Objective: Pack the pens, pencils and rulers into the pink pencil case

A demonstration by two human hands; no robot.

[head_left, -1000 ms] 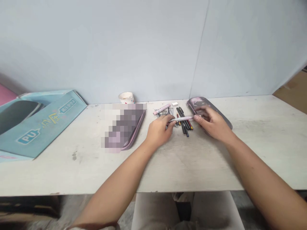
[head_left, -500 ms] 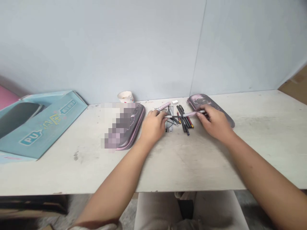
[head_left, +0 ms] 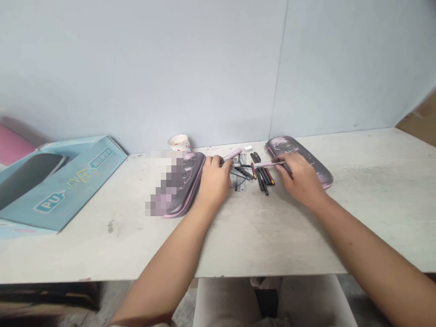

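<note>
Our right hand point(head_left: 299, 179) pinches a pink pen point(head_left: 269, 164) by one end, thumb and fingertips closed on it, so it hangs level across the black pens point(head_left: 263, 176) lying between the left case half point(head_left: 190, 178) and the right case half point(head_left: 289, 145). Our left hand point(head_left: 214, 180) sits curled by the pink marker point(head_left: 233, 154). We honestly can't tell if it's gripping anything.

Soft even indoor light, faint shadows, no glare, slight blur, wide-angle bending at edges
</note>
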